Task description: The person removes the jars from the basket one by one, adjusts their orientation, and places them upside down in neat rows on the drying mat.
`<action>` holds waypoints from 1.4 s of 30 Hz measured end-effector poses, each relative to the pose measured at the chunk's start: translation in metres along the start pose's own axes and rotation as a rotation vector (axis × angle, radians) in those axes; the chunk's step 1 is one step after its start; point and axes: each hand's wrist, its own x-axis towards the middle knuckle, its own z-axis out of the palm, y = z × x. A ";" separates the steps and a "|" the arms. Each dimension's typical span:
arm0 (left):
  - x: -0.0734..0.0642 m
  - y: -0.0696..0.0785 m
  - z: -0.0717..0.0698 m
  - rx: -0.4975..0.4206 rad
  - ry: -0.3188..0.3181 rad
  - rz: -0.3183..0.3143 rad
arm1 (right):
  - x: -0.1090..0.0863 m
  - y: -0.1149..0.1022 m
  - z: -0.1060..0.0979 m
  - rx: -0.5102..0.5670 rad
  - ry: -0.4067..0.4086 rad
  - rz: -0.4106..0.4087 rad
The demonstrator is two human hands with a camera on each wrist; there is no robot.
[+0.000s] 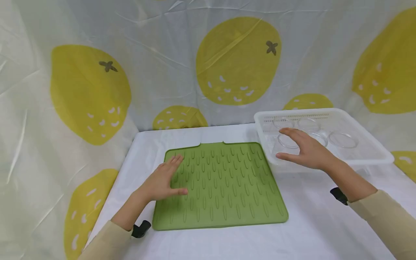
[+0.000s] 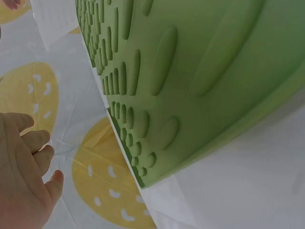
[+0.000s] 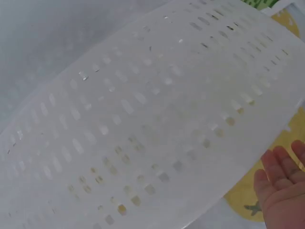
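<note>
A green ridged mat (image 1: 221,184) lies flat on the white table, its raised ribs in rows. My left hand (image 1: 164,180) hovers over the mat's left side, fingers straight and thumb spread, holding nothing. In the left wrist view the hand (image 2: 24,167) appears beside the mat (image 2: 200,119). My right hand (image 1: 305,150) reaches over the front left part of a white perforated basket (image 1: 367,139), thumb and fingers apart with nothing between them. Several clear round glasses (image 1: 343,139) stand in the basket, some partly hidden behind the hand. The basket's slotted wall (image 3: 143,105) fills most of the right wrist view.
A white curtain (image 1: 156,72) printed with yellow lemons hangs behind and to the left of the table. The white tablecloth (image 1: 221,245) shows in front of the mat. The basket stands close to the mat's right back corner.
</note>
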 end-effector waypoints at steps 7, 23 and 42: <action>-0.021 0.001 0.010 -0.047 -0.045 -0.025 | 0.003 0.016 -0.001 0.028 0.010 0.072; -0.052 0.000 0.028 -0.118 -0.161 -0.161 | 0.007 0.028 -0.002 0.045 -0.015 0.190; -0.060 -0.003 0.034 -0.209 -0.241 -0.179 | 0.011 0.036 -0.002 0.018 -0.034 0.174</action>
